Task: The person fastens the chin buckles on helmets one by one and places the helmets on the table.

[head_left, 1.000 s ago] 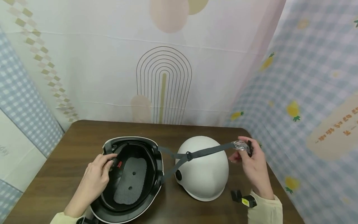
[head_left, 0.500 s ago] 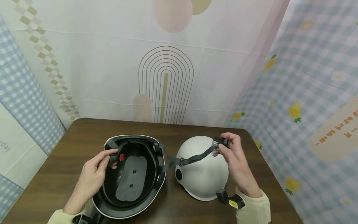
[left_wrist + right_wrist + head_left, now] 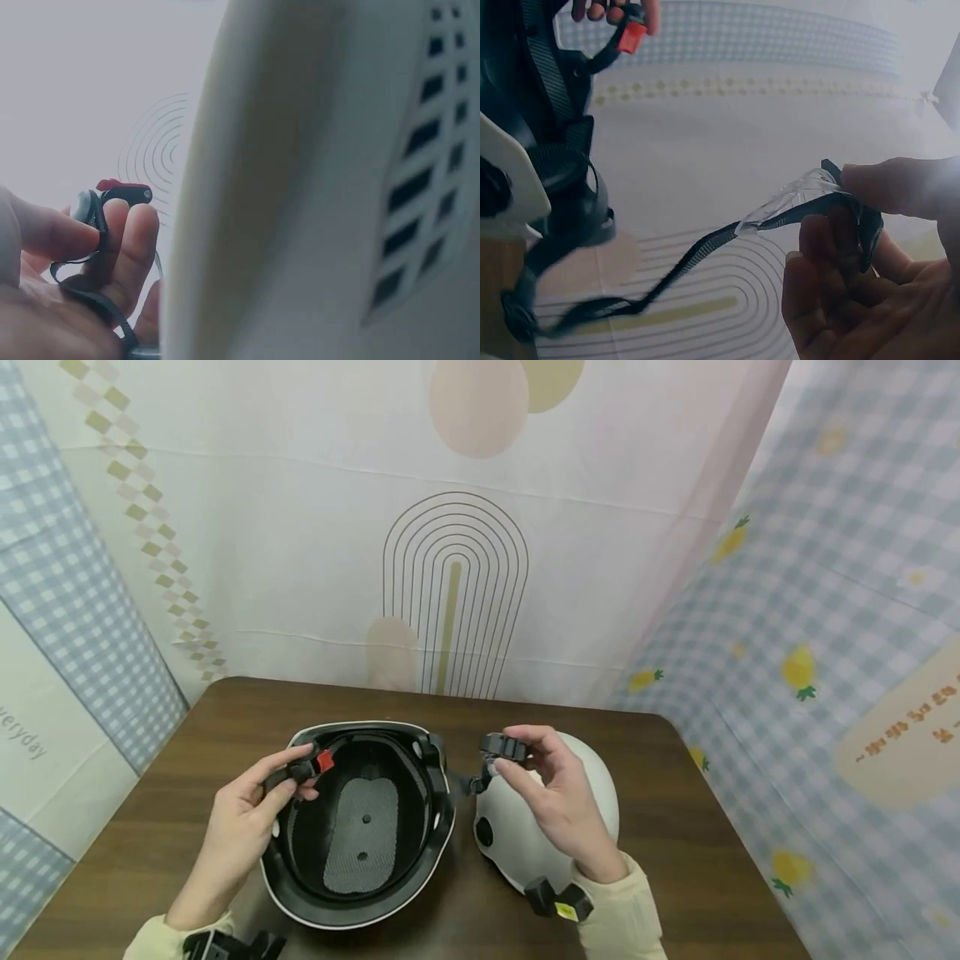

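Note:
An upturned helmet [image 3: 337, 920] with a black padded interior lies on the table, its opening facing up. My left hand [image 3: 243, 814] pinches a black strap buckle with a red tab [image 3: 325, 761] above the helmet's left rim. My right hand [image 3: 562, 797] pinches a black strap end piece [image 3: 504, 747] between thumb and fingers. From that piece a grey strap [image 3: 705, 247] runs slack back to the helmet, with clear plastic [image 3: 799, 196] wrapped near its end. The two held ends are apart. In the left wrist view, the helmet's white outer shell [image 3: 300, 187] fills the right side.
A second white helmet [image 3: 513, 852], shell up, sits right beside the upturned one and is partly hidden by my right hand. The dark wooden table [image 3: 705, 877] ends at a patterned cloth wall [image 3: 300, 552] behind and a checked cloth [image 3: 750, 693] at right.
My right hand has moved left with the strap end, from beyond the white helmet to above its left part, and the strap has gone slack. My left hand has raised the red-tabbed buckle slightly.

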{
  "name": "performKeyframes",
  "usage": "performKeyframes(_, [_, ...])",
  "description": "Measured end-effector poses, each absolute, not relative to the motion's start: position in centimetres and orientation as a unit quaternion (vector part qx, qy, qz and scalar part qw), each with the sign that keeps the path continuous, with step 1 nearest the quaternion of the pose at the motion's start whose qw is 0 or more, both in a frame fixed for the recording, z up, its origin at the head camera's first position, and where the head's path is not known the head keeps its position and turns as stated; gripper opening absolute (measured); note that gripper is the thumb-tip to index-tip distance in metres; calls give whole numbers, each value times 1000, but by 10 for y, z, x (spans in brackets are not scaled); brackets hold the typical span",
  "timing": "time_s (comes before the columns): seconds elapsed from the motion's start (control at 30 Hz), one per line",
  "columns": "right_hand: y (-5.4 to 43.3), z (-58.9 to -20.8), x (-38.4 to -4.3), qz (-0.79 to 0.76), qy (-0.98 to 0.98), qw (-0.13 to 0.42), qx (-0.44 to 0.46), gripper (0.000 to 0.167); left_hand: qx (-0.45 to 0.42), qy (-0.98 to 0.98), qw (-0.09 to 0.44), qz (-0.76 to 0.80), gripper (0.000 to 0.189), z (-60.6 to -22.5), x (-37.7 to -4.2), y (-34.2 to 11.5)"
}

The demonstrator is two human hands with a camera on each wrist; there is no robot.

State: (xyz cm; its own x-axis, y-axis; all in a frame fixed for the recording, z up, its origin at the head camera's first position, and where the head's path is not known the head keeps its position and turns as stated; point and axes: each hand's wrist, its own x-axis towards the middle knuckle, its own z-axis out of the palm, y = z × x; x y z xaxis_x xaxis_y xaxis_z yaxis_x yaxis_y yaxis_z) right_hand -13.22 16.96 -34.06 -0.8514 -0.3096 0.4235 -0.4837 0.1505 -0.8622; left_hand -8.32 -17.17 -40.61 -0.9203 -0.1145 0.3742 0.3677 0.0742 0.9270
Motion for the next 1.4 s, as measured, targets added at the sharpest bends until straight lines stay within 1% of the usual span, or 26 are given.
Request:
performKeyframes(0.1, [157, -343, -133, 586, -758, 72, 277, 31, -86, -697, 170, -691, 36, -406, -83, -171])
performKeyframes(0.23, [141, -347, -134, 559, -769, 88, 296, 30, -84, -689, 166, -701, 38, -406, -82, -169])
performKeyframes(0.4, [124, -355, -135, 522, -783, 114, 318, 30, -56, -717, 180, -671, 37, -407, -82, -167])
performKeyframes(0.6, [106, -365, -134, 480, -785, 141, 366, 31, -38, -742, 198, -640, 37, -405, -82, -164])
performKeyframes(0.77, [91, -372, -134, 461, -796, 126, 372, 31, -43, -746, 191, -637, 37, -406, -81, -163])
performKeyframes(1.03, [73, -386, -134, 470, -806, 101, 345, 30, -60, -765, 165, -620, 37, -404, -79, -164])
performKeyframes(1.3, [60, -393, -131, 470, -802, 124, 347, 29, -84, -750, 149, -639, 35, -405, -77, -166])
performKeyframes(1.4, [58, -394, -132, 475, -800, 126, 345, 30, -70, -749, 147, -643, 34, -404, -76, -165])
